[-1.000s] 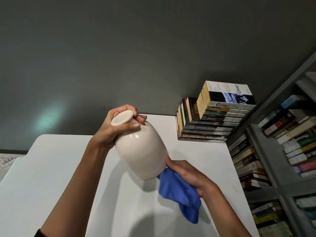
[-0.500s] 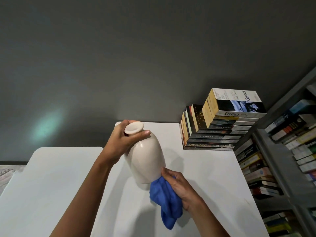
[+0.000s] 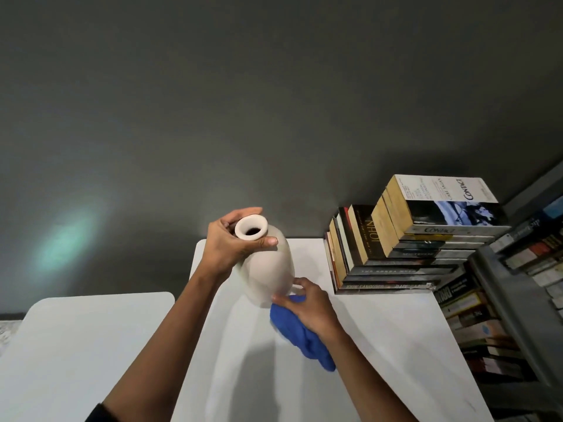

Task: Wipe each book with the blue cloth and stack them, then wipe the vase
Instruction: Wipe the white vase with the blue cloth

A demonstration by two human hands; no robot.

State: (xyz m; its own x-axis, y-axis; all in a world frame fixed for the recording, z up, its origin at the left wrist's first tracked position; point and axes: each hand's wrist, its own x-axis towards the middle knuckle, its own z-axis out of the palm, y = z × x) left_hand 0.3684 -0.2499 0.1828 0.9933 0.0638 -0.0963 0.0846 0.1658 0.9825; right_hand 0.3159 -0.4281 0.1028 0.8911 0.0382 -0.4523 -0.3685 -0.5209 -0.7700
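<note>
a: from the head view, where's the vase [image 3: 268, 269] now?

b: over the white table [image 3: 380, 345], tipped so its mouth leans toward the camera. the left hand [image 3: 231, 248] has its fingers and thumb curled round the neck just under the rim. i can't tell whether the base touches the table or hangs just above it.

a: and the other hand?

b: the right hand [image 3: 310, 306] has the blue cloth [image 3: 300, 330] bunched under its curled fingers and pressed against the lower right side of the body. the rest of the cloth trails back along the wrist.

a: the books [image 3: 405, 248]?

b: stacked at the far right corner of the table, next to the bookshelf [image 3: 518, 300]. i'd judge that part finished, so this is the vase wipe.

a: how to do it well?

b: the glaze looks smooth, so the neck grip should be firm, since all the weight hangs from it. turn the vase with the left hand and let the cloth sweep in bands from base to shoulder. that way no side gets missed. keep it low over the table in case of a slip, and well away from the book stack.
</note>
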